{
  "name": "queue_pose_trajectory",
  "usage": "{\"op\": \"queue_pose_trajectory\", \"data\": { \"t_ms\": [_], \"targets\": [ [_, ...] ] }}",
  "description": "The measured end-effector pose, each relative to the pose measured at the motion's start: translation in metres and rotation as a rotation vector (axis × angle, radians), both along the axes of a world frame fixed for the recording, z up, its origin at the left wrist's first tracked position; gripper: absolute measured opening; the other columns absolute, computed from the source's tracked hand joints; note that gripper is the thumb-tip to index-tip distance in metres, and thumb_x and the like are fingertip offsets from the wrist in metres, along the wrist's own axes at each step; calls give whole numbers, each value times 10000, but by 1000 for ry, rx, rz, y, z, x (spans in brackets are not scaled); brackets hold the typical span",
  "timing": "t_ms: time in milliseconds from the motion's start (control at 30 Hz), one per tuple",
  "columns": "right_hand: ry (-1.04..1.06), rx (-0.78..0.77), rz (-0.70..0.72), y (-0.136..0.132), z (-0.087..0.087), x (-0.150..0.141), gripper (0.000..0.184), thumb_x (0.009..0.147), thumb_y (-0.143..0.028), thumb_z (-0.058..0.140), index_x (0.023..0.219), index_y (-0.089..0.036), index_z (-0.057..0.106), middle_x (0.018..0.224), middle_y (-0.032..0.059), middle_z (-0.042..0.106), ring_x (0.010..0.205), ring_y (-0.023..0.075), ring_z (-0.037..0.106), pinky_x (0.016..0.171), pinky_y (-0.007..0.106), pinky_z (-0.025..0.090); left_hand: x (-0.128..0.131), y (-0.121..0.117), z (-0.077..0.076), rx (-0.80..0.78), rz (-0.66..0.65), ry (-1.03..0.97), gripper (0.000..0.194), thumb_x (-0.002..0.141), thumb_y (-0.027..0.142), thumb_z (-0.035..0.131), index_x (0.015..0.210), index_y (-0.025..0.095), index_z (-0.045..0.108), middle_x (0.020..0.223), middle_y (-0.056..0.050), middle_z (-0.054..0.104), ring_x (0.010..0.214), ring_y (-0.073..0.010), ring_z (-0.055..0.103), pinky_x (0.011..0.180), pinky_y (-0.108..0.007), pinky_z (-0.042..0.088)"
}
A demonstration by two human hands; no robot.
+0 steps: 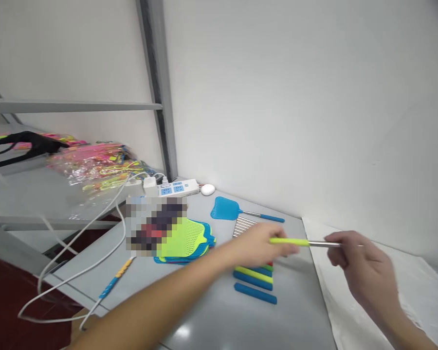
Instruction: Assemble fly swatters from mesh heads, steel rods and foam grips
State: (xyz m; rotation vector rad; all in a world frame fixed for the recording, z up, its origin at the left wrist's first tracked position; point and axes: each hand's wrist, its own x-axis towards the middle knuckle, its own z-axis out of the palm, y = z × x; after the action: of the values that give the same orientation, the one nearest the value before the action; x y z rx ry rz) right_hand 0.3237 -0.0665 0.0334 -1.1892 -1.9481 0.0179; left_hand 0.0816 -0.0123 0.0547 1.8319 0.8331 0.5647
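My left hand (263,244) pinches a yellow-green handle (294,241) above the table. From the handle's right end runs a thin metal rod (319,243), which my right hand (367,265) grips between thumb and fingers. Below my left hand lie several handles, among them a blue handle (255,293) and a second yellow-green one, partly covered by the hand. Behind it, a row of metal rods (244,223) is partly hidden. A blue fly swatter (225,208) with a rod and handle lies at the back. Yellow-green and blue swatter heads (195,236) are stacked to the left.
A white power strip (184,187) and a white round object (208,189) sit against the wall. White cables (122,228) loop over the table's left edge. A metal shelf (73,105) holds bagged colourful items (98,163). White cloth (409,272) covers the right side. One patch is pixelated.
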Motion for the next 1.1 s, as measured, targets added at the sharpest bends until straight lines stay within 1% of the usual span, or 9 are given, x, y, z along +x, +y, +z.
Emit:
{"op": "queue_pose_trajectory", "data": {
  "t_ms": [100, 200, 333, 433, 533, 600, 733, 900, 1100],
  "targets": [
    [113, -240, 5, 4, -14, 10, 190, 964, -357, 517, 998, -227, 652, 572, -15, 581, 472, 158, 575, 421, 252, 489, -9, 26, 12, 68, -29, 80, 354, 868, 536, 576, 868, 193, 665, 759, 11, 612, 699, -145, 568, 594, -236, 397],
    [92, -307, 21, 3, -33, 6, 188, 946, -388, 544, 1008, -236, 637, 736, 21, 694, 593, 179, 652, 465, 263, 529, -10, 28, 15, 185, 28, 118, 292, 885, 482, 581, 864, 204, 664, 804, 12, 646, 743, -157, 587, 622, -242, 408],
    [-96, -116, 43, 1, -52, -2, 168, 989, -279, 455, 1073, -233, 593, 872, 47, 703, 697, 175, 649, 597, 296, 533, -3, 3, -8, 419, 36, 174, 187, 937, 381, 563, 1030, 231, 627, 916, 16, 682, 807, -156, 626, 700, -253, 457],
    [-243, 4, 84, -1, -58, -3, 185, 989, -200, 438, 1124, -211, 564, 834, 47, 664, 699, 176, 591, 652, 321, 484, -2, -14, -32, 651, 23, 218, 300, 926, 337, 610, 1197, 229, 538, 1083, -25, 674, 921, -173, 640, 794, -281, 488],
    [-286, 59, 98, -3, -59, -4, 190, 991, -177, 404, 1099, -196, 560, 802, 45, 628, 678, 175, 533, 647, 316, 434, -2, -20, -47, 868, -4, 210, 161, 965, 321, 542, 1068, 199, 559, 883, -20, 654, 749, -163, 622, 660, -269, 489],
    [-279, 88, 81, -4, -58, -4, 201, 995, -179, 372, 1066, -193, 559, 777, 40, 605, 647, 171, 495, 624, 307, 403, 0, -19, -48, 969, -8, 191, 128, 976, 307, 517, 973, 189, 568, 793, -12, 627, 668, -155, 583, 612, -268, 464],
    [-242, 9, 51, -2, -61, -2, 187, 994, -213, 361, 1002, -203, 547, 756, 25, 572, 617, 164, 487, 589, 290, 378, 1, -15, -40, 1051, 8, 159, 120, 971, 271, 529, 887, 193, 565, 764, -8, 643, 653, -150, 564, 623, -275, 441],
    [-216, -145, 37, 0, -66, 4, 145, 985, -209, 371, 960, -215, 514, 749, 5, 549, 576, 145, 507, 535, 260, 368, -5, -10, -34, 1116, 77, 128, 103, 980, 244, 524, 1059, 187, 558, 883, -37, 675, 767, -160, 599, 695, -287, 460],
    [-243, -65, 43, -1, -67, 6, 180, 1011, -230, 336, 934, -221, 499, 684, -16, 514, 533, 136, 470, 503, 252, 331, -6, -9, -32, 1156, 76, 169, 176, 994, 302, 496, 927, 177, 600, 794, -25, 644, 693, -154, 537, 635, -288, 385]
  ]
}}
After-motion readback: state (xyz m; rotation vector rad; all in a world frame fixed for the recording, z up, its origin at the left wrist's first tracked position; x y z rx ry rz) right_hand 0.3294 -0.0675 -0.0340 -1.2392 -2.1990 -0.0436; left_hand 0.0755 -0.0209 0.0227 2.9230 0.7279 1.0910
